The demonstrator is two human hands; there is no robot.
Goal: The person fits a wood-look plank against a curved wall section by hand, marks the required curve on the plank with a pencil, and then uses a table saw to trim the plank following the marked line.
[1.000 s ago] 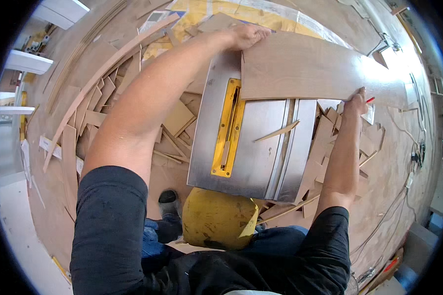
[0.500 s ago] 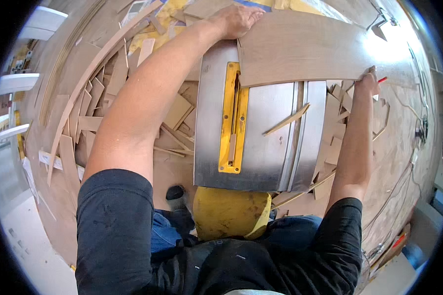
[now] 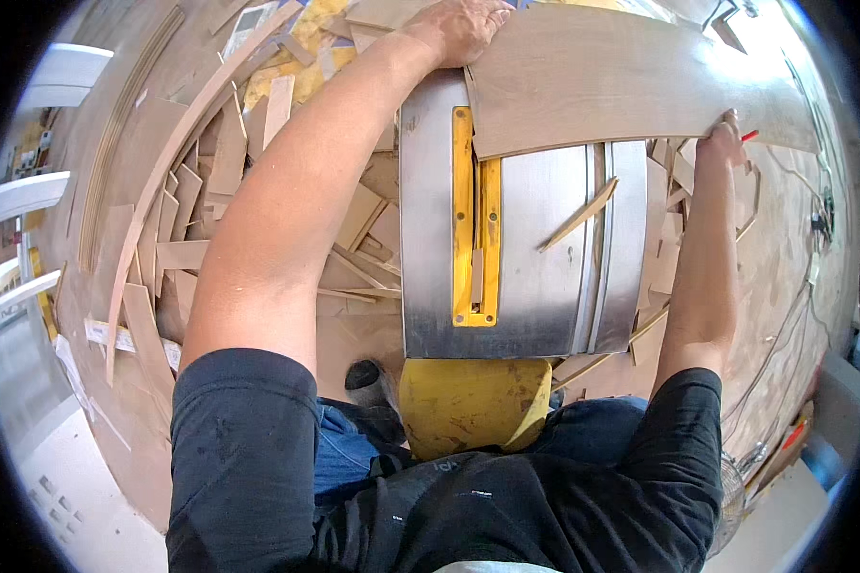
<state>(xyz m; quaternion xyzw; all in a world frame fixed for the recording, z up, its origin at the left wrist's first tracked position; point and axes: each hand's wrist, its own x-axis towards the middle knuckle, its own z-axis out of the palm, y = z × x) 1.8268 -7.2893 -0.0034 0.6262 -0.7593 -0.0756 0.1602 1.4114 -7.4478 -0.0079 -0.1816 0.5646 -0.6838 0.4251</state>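
Observation:
A wide, thin plywood board (image 3: 602,81) lies across the far part of a metal saw table (image 3: 545,277). At the board's far left end, my left hand (image 3: 463,29) is closed on its edge. My right hand (image 3: 723,143) grips the near edge toward the right, with a small red stick-like thing (image 3: 750,136) poking out beside it. The board's left end covers part of the yellow slotted insert (image 3: 463,220) in the tabletop. What the fingers do beneath the board is hidden. Nearer me on the metal, a thin wood sliver (image 3: 583,215) lies slantwise over a groove.
Wood offcuts (image 3: 191,201) are heaped on the floor left of the saw, with more to its right. A long curved strip (image 3: 148,196) lies among them. A yellow curved part (image 3: 473,406) juts below the table between my legs. Cables (image 3: 798,315) run along the right floor.
The board has slid slightly left against the table and now overlaps more of the yellow insert. Both hands keep their hold. The whole view has shifted a little.

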